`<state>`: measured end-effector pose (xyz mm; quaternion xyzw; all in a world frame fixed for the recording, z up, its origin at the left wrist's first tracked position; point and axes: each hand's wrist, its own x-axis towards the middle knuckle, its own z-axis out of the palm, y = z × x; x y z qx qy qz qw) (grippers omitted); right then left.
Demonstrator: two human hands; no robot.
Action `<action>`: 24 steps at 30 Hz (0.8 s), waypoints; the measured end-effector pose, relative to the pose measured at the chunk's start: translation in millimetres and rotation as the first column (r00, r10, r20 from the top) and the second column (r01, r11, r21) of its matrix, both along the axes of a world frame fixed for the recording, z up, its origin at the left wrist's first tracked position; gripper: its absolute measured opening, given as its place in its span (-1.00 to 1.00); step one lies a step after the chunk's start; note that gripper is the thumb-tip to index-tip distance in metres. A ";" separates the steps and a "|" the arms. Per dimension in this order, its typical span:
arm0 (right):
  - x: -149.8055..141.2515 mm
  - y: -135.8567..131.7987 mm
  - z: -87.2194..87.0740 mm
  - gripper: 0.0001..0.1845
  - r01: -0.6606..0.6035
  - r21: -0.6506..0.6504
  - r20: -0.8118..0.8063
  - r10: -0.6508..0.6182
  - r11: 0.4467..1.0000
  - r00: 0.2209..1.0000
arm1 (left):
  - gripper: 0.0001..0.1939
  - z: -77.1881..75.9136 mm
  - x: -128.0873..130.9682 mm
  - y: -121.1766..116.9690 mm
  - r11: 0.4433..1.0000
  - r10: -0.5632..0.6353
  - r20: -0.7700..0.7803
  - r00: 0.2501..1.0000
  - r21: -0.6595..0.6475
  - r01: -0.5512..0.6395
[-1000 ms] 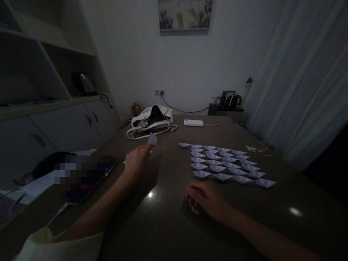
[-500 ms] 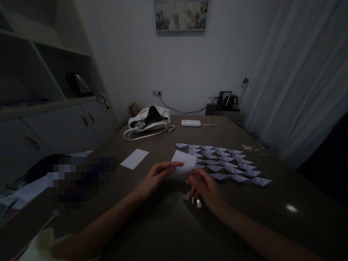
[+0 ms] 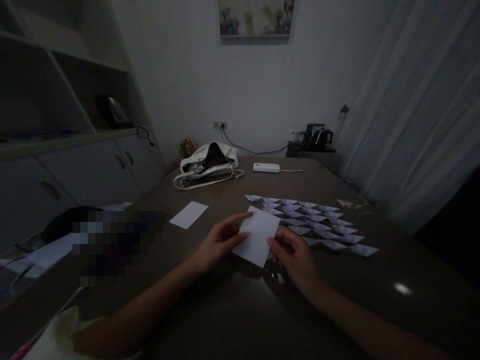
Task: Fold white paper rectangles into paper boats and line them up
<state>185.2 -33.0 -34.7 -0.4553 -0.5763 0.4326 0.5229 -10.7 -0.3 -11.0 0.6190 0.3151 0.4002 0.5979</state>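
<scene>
A white sheet of paper is held between my two hands above the dark table, tilted so its face shows. My left hand grips its left side, with the thumb on the face and a finger at the upper edge. On the right edge, my right hand pinches the paper between thumb and fingers. Beyond and to the right stand rows of small folded paper boats, partly hidden by the sheet and my right hand. Another white sheet lies flat to the left.
A white handbag lies open at the far side of the table. Right of it is a white power bank with a short cable. Paper scraps lie near the right edge. A blurred patch covers things at left.
The paper has turned its face more toward me and come lower and nearer. My right hand has closed on its right edge. The view has shifted slightly.
</scene>
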 end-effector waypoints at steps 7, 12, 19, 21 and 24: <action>2.8 2.2 -2.4 -0.81 0.015 0.022 0.002 -0.015 1.000 1.000 | -0.72 -1.8 -4.0 11.4 0.996 0.064 -0.160 0.985 -0.056 -0.074; 4.1 3.1 -3.9 -0.81 0.051 0.033 -0.001 -0.051 0.998 0.999 | -0.75 0.6 -2.7 10.1 0.996 0.033 -0.166 0.985 -0.081 -0.047; 3.9 2.7 -1.4 -0.80 0.082 0.012 0.041 -0.083 0.997 0.996 | -0.76 2.1 -2.3 9.2 0.993 0.070 -0.174 0.982 -0.083 -0.085; 4.2 2.8 -1.9 -0.79 0.084 0.015 0.040 -0.084 0.996 0.996 | -0.77 1.9 -2.1 9.5 0.993 0.063 -0.153 0.986 -0.094 -0.078; 4.6 3.0 -3.4 -0.78 0.100 0.013 0.009 -0.100 0.995 0.995 | -0.77 0.4 -2.1 10.4 0.991 0.054 -0.112 0.992 -0.115 -0.067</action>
